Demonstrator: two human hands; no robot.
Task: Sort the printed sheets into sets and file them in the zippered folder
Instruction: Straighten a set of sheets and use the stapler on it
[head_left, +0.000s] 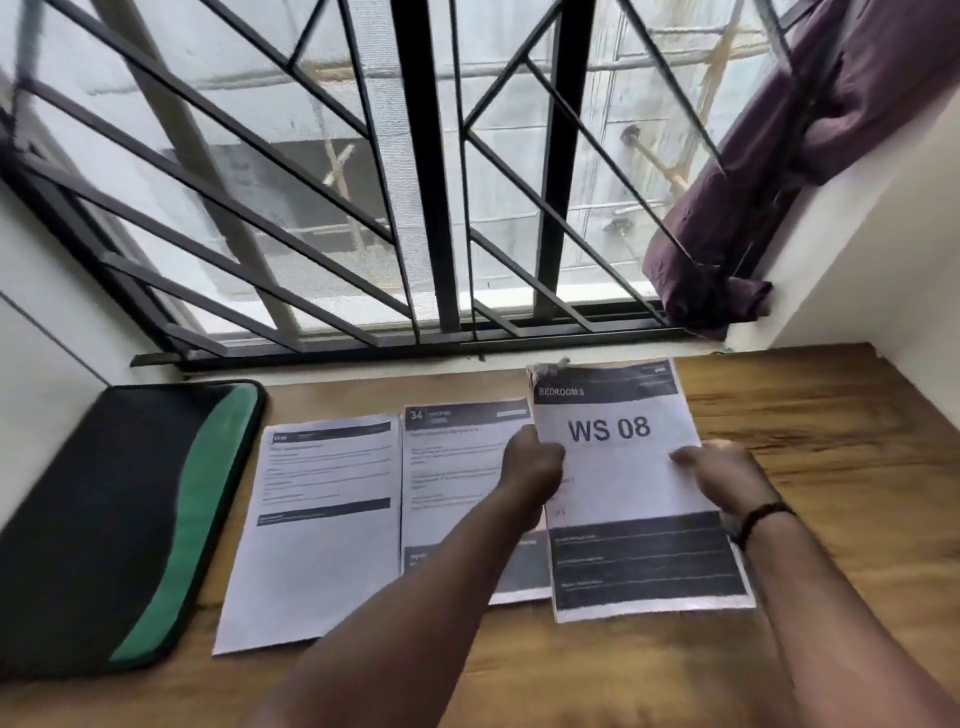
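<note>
Sheets of printed paper lie in a row on the wooden table (831, 426), and the one marked WS 08 (631, 467) sits at about 3 o'clock from the row's centre, its left edge overlapping the middle sheet (457, 467). That WS 08 sheet is held from both sides. The left hand (530, 462) grips its left edge, at 9 o'clock from the big lettering, with fingers curled around the paper's margin. The right hand (722, 475) pinches the right edge at roughly 4 o'clock from the lettering, thumb lying on the printed face. The lettering lies between the two hands, a little above their line; the dark band at the sheet's lower end lies toward 6 o'clock of both grips. A dark bracelet (763, 522) circles the right wrist.

The left sheet (311, 519) lies flat at 9 o'clock of the middle sheet, their long edges just beside each other. The zippered folder (104, 519), black with a green curved stripe, lies closed at the table's 9 o'clock end, near the left sheet but apart from it.

Beyond the table at 12 o'clock stands a barred window grille (426, 182). A purple curtain (779, 156) hangs bunched at 2 o'clock against the wall.
</note>
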